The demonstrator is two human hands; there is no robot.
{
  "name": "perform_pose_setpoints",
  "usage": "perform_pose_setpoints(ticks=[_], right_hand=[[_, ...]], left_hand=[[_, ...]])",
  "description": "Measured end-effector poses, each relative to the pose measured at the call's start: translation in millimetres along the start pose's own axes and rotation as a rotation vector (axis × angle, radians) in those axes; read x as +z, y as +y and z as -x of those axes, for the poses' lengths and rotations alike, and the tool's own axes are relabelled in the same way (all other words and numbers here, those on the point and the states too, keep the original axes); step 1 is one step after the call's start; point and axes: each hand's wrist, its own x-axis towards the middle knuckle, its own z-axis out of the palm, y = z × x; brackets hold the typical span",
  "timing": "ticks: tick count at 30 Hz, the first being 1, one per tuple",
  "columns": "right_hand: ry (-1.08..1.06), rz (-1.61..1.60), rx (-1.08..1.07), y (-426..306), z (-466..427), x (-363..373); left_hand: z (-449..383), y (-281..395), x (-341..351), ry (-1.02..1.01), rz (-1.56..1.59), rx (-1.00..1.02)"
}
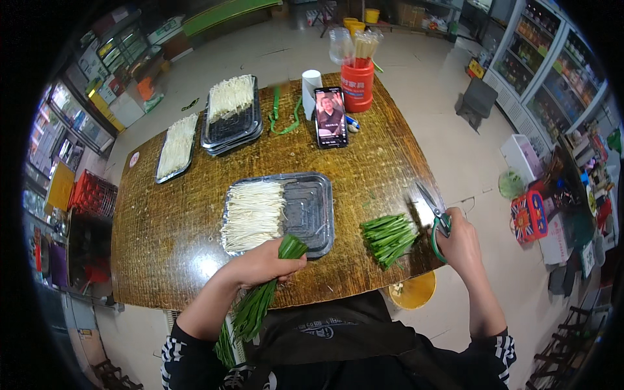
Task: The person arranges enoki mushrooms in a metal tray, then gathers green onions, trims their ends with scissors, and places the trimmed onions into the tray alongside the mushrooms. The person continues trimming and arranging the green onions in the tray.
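Note:
My left hand (265, 265) grips a bunch of long green chives (258, 307) near the table's front edge; their ends hang below the edge. Just beyond it lies a black plastic tray (307, 214), its left part covered with enoki mushrooms (254, 214). My right hand (460, 239), over the table's right edge, holds green-handled scissors (438, 219), blades pointing away from me and apparently closed. Between the hands, a pile of cut chives (390, 239) rests on the wooden table (165, 234).
At the back left are a stack of black trays (231, 136) topped with enoki and a single filled tray (177, 148). A phone (331, 117) leans against a white roll (311, 83), beside a red plastic jar (357, 87) of skewers. A yellow bucket (419, 292) stands below the front edge.

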Motion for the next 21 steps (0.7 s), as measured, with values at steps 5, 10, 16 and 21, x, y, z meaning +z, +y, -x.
perform_pose_setpoints(ticks=[5,10,16,21], right_hand=[[-0.047,0.166,-0.057,16.6,-22.7,20.4],[-0.252,0.418,-0.022,0.3,-31.6,4.1],[-0.126,0.212,-0.32,-62.6,-50.8,2.6],[-0.394,0.0,-0.617,-133.3,-43.2,56.5]], left_hand=[[2.3,-33.4,19.1,0.16,0.146,0.076],[-2.2,-49.8,19.4,0.299,0.054,0.072],[28.3,-75.0,0.3,0.341,-0.044,-0.039],[68.5,-102.0,-42.3,0.522,-0.198,-0.121]])
